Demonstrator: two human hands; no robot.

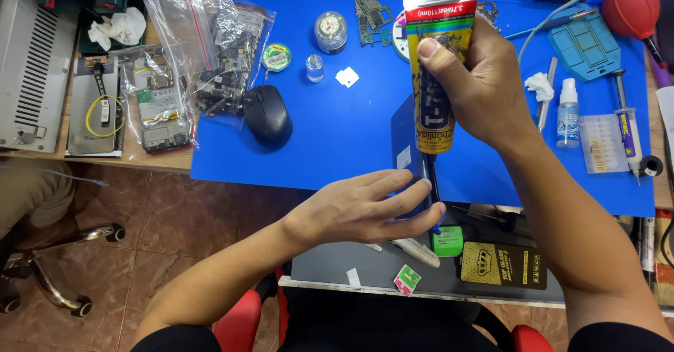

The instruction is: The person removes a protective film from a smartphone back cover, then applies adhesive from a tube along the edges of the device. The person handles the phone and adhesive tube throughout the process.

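Observation:
My right hand [483, 85] grips a yellow glue tube [434, 64] with a red band near its flat end, held nozzle-down over the near edge of the blue work mat [337, 134]. The tube's dark nozzle tip [430, 176] meets the edge of a dark phone [411, 155] standing tilted on the mat. My left hand [365, 208] lies flat with fingers spread against the phone's lower part, holding it steady. Most of the phone is hidden behind my fingers and the tube.
A black mouse [267, 115], clear bags of phone parts [203, 57], a small jar [331, 31], a circuit board [372, 16], a red blower bulb [630, 9], a dropper bottle [567, 113] and a syringe [627, 133] lie on the mat. A drawer [351, 264] below holds a black and gold packet [504, 264].

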